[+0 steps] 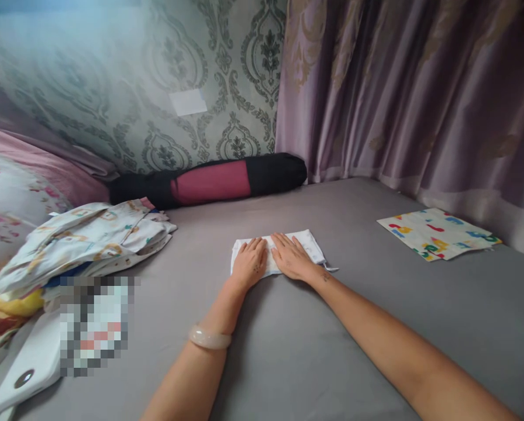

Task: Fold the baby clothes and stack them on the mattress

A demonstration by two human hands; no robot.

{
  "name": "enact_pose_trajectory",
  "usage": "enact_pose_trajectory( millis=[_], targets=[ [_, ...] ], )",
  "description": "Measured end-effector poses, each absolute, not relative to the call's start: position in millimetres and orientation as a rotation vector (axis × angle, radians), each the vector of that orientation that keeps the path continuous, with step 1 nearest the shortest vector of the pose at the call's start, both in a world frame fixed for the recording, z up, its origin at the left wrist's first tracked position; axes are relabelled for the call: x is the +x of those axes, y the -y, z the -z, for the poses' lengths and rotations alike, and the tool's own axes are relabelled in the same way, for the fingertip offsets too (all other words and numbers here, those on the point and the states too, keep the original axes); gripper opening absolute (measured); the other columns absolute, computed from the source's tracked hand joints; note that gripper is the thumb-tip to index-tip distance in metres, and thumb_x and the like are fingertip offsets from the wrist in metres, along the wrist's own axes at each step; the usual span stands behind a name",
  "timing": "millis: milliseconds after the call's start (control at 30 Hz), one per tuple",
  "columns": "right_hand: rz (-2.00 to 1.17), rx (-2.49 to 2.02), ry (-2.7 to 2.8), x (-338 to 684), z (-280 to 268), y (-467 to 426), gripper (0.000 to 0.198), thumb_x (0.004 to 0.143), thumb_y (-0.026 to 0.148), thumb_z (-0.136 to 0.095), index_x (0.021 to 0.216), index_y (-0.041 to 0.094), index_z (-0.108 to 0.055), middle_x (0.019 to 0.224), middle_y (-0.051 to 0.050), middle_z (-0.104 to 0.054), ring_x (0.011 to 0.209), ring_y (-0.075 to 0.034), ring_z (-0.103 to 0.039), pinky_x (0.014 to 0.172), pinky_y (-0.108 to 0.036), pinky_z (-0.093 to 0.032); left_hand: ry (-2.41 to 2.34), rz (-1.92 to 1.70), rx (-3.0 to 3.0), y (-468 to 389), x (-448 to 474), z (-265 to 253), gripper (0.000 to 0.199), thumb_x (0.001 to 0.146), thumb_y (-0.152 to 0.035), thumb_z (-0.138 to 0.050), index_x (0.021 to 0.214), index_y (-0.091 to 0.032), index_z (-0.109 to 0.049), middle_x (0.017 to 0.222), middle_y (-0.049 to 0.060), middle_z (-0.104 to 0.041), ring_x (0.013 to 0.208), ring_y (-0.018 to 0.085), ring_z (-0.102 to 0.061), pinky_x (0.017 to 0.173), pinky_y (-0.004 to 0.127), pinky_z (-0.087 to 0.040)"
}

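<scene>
Matt Weave Meets Satin Gloss

The fabric sheet [297, 362] looks matt and smooth, the small white cloth [312, 247] soft and dull; the curtain [332, 117] carries a satiny sheen along its folds, and the bangle [210, 338] appears smooth and polished.

Pale rnd bangle [210, 338], L forearm [192, 377], sm dk marks [326, 277] nr wrists [240, 283]

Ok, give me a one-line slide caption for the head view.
Left hand and right hand lie palm-down on a folded white cloth atop a grey sheet.
</scene>
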State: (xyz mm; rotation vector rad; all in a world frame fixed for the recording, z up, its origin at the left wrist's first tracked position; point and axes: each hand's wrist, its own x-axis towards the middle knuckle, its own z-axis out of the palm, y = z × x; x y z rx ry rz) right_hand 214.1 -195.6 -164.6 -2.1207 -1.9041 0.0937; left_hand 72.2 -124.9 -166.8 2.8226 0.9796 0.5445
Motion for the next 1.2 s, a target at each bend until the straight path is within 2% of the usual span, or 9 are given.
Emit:
enact_pose_trajectory(
  millis=[133, 367, 467, 567, 700, 800, 967, 1067, 1200],
  targets=[
    [-0.039, -2.196, 1.796, 217, 162, 199, 0.058, 0.096, 0.034, -0.020, 0.145, 0.006, -0.029, 0.150, -0.014, -0.030, 0.140, -0.025, -0.023, 0.114, -0.045, -0.010, -1.001, -0.623, 2.841, 130, 74, 161, 0.040, 0.096, -0.026, -0.029, 0.131, -0.015, -0.046, 0.140, 0.013, -0.048, 0.133, 0.024, -0.038, 0.110, 0.042, -0.027],
    [-0.074, -2.228, 1.778, 216, 169, 203, 0.059, 0.097, 0.039, -0.021, 0.144, 0.005, -0.032, 0.150, -0.015, -0.030, 0.140, -0.026, -0.021, 0.114, -0.045, -0.010, -1.029, -0.348, 2.853, 130, 78, 170, 0.048, 0.098, -0.037, -0.024, 0.137, -0.014, -0.041, 0.144, 0.013, -0.042, 0.136, 0.026, -0.034, 0.111, 0.046, -0.026],
    [-0.155, -2.192, 1.770, 219, 167, 201, 0.057, 0.096, 0.038, -0.025, 0.143, 0.006, -0.034, 0.150, -0.015, -0.031, 0.140, -0.026, -0.021, 0.114, -0.047, -0.011, -1.005, -0.446, 2.852, 129, 75, 170, 0.044, 0.098, -0.036, -0.027, 0.131, -0.016, -0.046, 0.140, 0.012, -0.048, 0.132, 0.024, -0.039, 0.109, 0.043, -0.029],
    [-0.258, -2.089, 1.712, 236, 156, 196, 0.052, 0.094, 0.032, -0.032, 0.139, 0.008, -0.041, 0.145, -0.015, -0.040, 0.135, -0.023, -0.033, 0.112, -0.040, -0.022, -1.064, -0.663, 2.783, 122, 67, 167, 0.036, 0.096, -0.034, -0.033, 0.122, -0.019, -0.053, 0.129, 0.010, -0.057, 0.118, 0.021, -0.051, 0.100, 0.035, -0.038],
    [-0.275, -2.162, 1.347, 288, 143, 196, 0.039, 0.091, 0.026, -0.038, 0.119, 0.014, -0.061, 0.119, -0.012, -0.065, 0.110, -0.020, -0.059, 0.091, -0.027, -0.043, -1.535, -0.860, 2.535, 109, 52, 161, 0.031, 0.092, -0.031, -0.038, 0.105, -0.017, -0.063, 0.103, 0.011, -0.067, 0.097, 0.022, -0.059, 0.086, 0.032, -0.042],
    [-0.454, -2.299, 1.126, 328, 144, 203, 0.028, 0.088, 0.028, -0.047, 0.094, 0.015, -0.071, 0.091, -0.010, -0.073, 0.082, -0.018, -0.067, 0.068, -0.022, -0.048, -1.797, -0.700, 2.363, 101, 39, 153, 0.032, 0.090, -0.032, -0.040, 0.091, -0.017, -0.068, 0.089, 0.010, -0.069, 0.088, 0.023, -0.061, 0.078, 0.030, -0.042],
    [-0.735, -2.343, 0.944, 350, 157, 210, 0.026, 0.088, 0.030, -0.051, 0.081, 0.013, -0.070, 0.071, -0.006, -0.071, 0.046, -0.008, -0.058, 0.045, -0.016, -0.040, -1.848, -0.402, 2.131, 95, 25, 143, 0.036, 0.086, -0.038, -0.042, 0.086, -0.016, -0.071, 0.090, 0.014, -0.071, 0.086, 0.025, -0.064, 0.066, 0.028, -0.038],
    [-0.747, -2.357, 0.943, 343, 158, 207, 0.029, 0.087, 0.034, -0.054, 0.072, 0.013, -0.069, 0.057, -0.004, -0.066, 0.040, -0.007, -0.053, 0.042, -0.016, -0.035, -1.779, -0.367, 2.038, 92, 23, 141, 0.037, 0.083, -0.043, -0.046, 0.084, -0.015, -0.071, 0.084, 0.014, -0.071, 0.082, 0.024, -0.064, 0.063, 0.026, -0.037],
    [-0.714, -2.377, 0.973, 333, 155, 205, 0.040, 0.086, 0.042, -0.053, 0.061, 0.013, -0.066, 0.044, -0.002, -0.057, 0.037, -0.009, -0.049, 0.041, -0.018, -0.032, -1.704, -0.398, 1.920, 90, 26, 140, 0.037, 0.077, -0.047, -0.054, 0.074, -0.014, -0.070, 0.062, 0.008, -0.065, 0.065, 0.021, -0.060, 0.056, 0.025, -0.035]
  ],
)
